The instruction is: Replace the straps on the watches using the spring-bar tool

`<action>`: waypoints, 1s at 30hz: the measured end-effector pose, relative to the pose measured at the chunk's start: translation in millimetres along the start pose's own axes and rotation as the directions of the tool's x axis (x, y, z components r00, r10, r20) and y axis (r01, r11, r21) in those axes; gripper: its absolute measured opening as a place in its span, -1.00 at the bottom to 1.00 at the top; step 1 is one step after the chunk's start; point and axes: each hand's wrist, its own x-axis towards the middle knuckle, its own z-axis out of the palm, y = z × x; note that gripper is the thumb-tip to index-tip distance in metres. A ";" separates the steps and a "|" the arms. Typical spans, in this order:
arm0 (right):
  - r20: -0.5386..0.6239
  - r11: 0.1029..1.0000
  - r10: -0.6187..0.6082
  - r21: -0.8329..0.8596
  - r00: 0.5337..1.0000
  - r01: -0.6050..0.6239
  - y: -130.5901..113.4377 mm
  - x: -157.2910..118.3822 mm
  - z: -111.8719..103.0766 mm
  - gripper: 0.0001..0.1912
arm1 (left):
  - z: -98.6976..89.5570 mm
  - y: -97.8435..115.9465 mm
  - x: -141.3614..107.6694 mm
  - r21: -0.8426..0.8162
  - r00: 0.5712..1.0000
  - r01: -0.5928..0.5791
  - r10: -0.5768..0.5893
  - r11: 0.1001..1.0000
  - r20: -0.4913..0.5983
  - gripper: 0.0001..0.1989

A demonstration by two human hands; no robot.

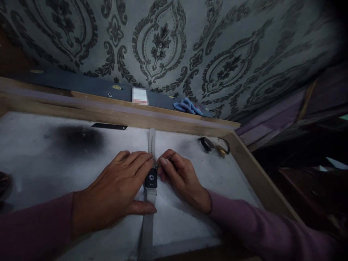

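A smartwatch (151,178) with a dark rectangular face lies on the white surface, its light grey strap (152,140) stretched out lengthwise. My left hand (116,186) steadies it from the left, fingertips on the strap above the face and thumb across the strap below. On the other side, my right hand (181,177) is closed in a pinch at the upper right edge of the watch. A small, thin, dark piece, perhaps metal, shows between thumb and forefinger; its kind is too small to make out.
Wooden edges (252,181) frame the white surface. A black flat strip (109,126) lies at the back edge. Two more wristwatches (214,145) rest at the back right. On the ledge behind are a blue cloth (189,106) and a small white packet (140,95).
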 end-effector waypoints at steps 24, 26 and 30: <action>0.006 0.994 -0.093 -0.058 0.996 0.093 -0.1 0.2 1.1 -0.75 | -3.0 1.6 1.1 -0.002 0.999 0.024 -0.024 1.000 0.025 -0.25; 0.009 0.994 -0.094 -0.055 0.996 0.095 0.9 0.1 0.9 -0.75 | -3.3 1.7 1.2 0.001 0.999 0.025 -0.025 1.000 0.028 -0.24; 0.020 0.991 -0.113 -0.071 0.993 0.114 1.5 0.5 0.8 -0.76 | -4.9 1.8 1.6 -0.010 0.999 0.021 -0.021 1.000 0.033 -0.27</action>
